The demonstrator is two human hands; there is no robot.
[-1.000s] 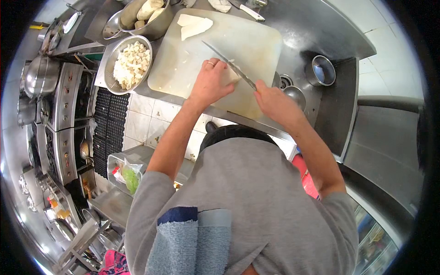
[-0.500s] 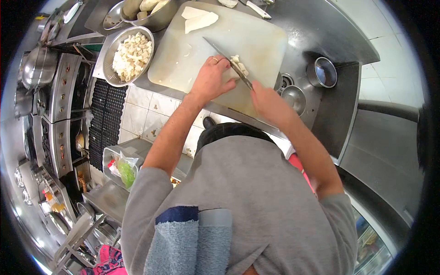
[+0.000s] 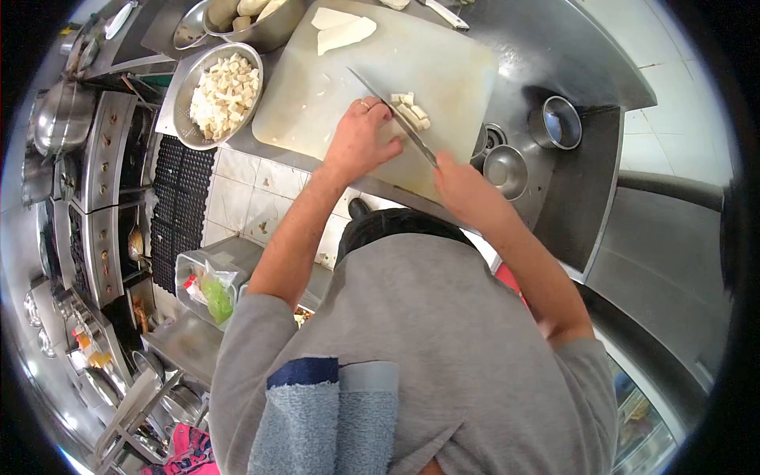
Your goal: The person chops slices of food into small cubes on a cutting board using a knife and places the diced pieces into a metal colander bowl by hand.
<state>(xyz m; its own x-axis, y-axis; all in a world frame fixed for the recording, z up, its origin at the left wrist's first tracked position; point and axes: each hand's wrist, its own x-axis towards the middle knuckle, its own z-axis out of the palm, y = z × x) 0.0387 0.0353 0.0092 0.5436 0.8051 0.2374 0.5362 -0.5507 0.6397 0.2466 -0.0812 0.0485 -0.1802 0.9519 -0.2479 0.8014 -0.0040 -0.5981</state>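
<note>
My right hand (image 3: 465, 188) is wrapped round the handle of a long kitchen knife (image 3: 416, 138), its blade slanting up and left across the white cutting board (image 3: 293, 103). My left hand (image 3: 362, 141), a ring on one finger, rests on the board against the near side of the blade. Its fingers curl over a pale vegetable piece that they mostly hide. Several small cut pale pieces (image 3: 412, 115) lie just beyond the blade. Two larger pale slabs (image 3: 347, 36) lie at the board's far left. A colander (image 3: 184, 103) of pale cubes (image 3: 226, 95) stands left of the board.
A metal bowl (image 3: 277, 32) of pale chunks stands behind the colander. A white-handled knife (image 3: 445, 13) lies beyond the board. To the right, a sink area holds a metal pot (image 3: 556, 123) and a small bowl (image 3: 505, 172). A stove (image 3: 107, 198) stands at left.
The cut pieces beyond the blade have spread and more of them shows. My left hand has shifted slightly left, and the knife has moved a little with my right hand.
</note>
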